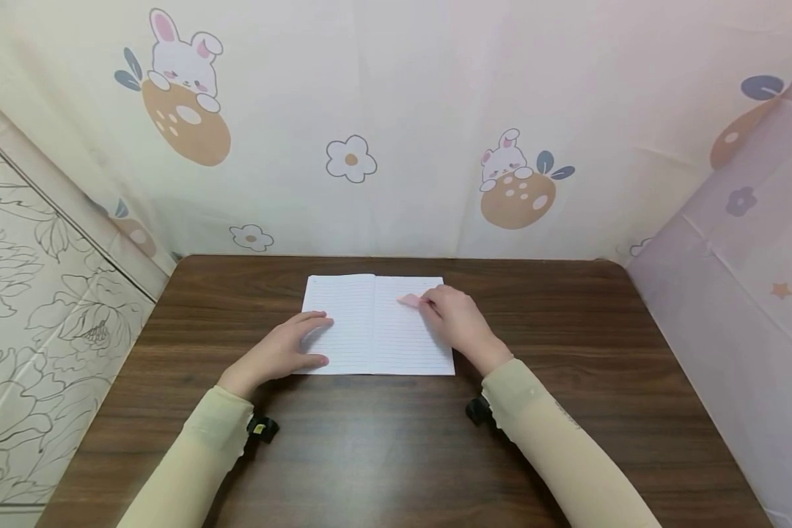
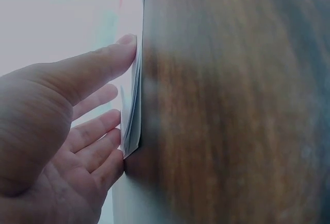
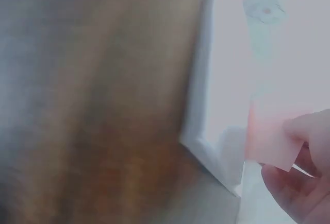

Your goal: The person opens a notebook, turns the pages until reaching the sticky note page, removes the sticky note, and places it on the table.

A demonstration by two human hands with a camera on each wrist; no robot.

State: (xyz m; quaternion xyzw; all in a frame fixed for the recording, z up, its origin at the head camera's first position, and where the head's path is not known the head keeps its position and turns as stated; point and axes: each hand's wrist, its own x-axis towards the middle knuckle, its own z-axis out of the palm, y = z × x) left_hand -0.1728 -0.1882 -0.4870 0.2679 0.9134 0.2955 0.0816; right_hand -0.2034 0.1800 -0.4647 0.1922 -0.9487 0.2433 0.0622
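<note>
An open notebook with lined white pages lies on the dark wooden table. My left hand rests at its left edge, thumb and fingers spread over the page; in the left wrist view the thumb touches the edge of the pages. Over the upper part of the right page, my right hand pinches a small pink paper slip, like a sticky note, between thumb and fingers. The right wrist view shows the pink slip sticking out from the fingertips above the page.
Brown wood table surrounds the notebook. Behind it hangs a pale curtain printed with rabbits and flowers. A black wrist camera sits at the left sleeve, another black camera at the right.
</note>
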